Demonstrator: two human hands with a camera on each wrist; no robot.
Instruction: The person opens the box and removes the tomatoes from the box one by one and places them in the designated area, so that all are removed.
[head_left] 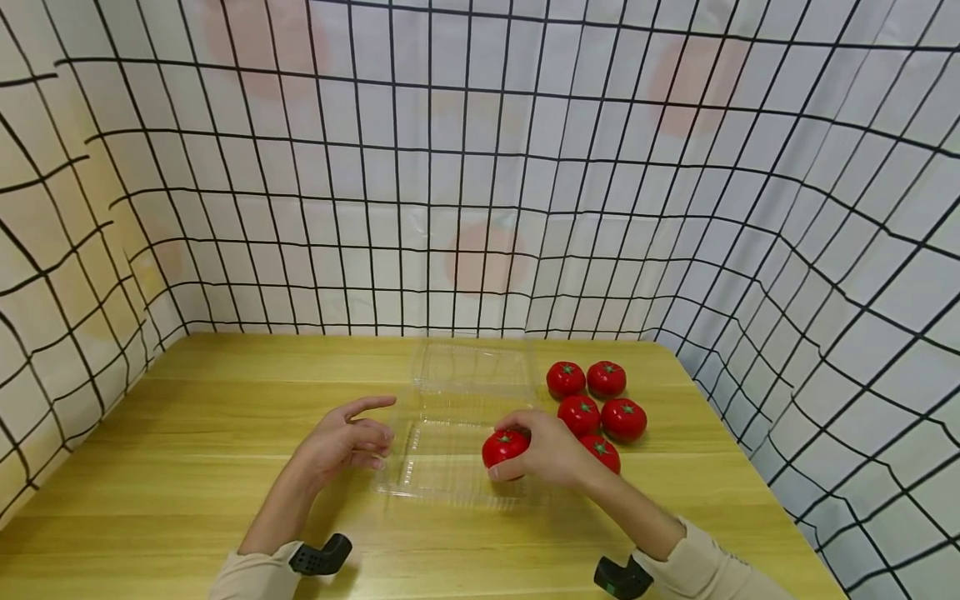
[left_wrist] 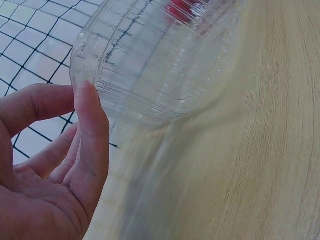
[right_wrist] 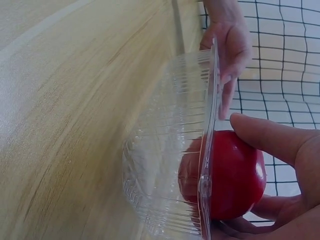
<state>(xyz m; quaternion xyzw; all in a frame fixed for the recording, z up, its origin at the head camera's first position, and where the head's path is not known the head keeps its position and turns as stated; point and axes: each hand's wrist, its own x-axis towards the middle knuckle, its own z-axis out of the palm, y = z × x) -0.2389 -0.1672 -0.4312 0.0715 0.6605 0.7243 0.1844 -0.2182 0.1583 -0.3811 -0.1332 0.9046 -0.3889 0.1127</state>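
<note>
My right hand (head_left: 547, 450) grips a red tomato (head_left: 503, 448) with fingers and thumb at its sides. The tomato is at the right part of the base of an open clear plastic clamshell box (head_left: 442, 492). In the right wrist view the tomato (right_wrist: 235, 175) dips partly below the box rim (right_wrist: 207, 130), its lower side showing through the clear wall. My left hand (head_left: 341, 446) is at the box's left edge, fingers loosely bent. In the left wrist view a fingertip of the left hand (left_wrist: 55, 185) meets or nearly meets the rim; contact is unclear.
Several more red tomatoes (head_left: 579, 415) sit in a group on the wooden table (head_left: 187, 467), right of the box. The box's lid (head_left: 472, 367) lies folded back behind its base. A black grid over white cloth (head_left: 375, 167) closes off the back and both sides.
</note>
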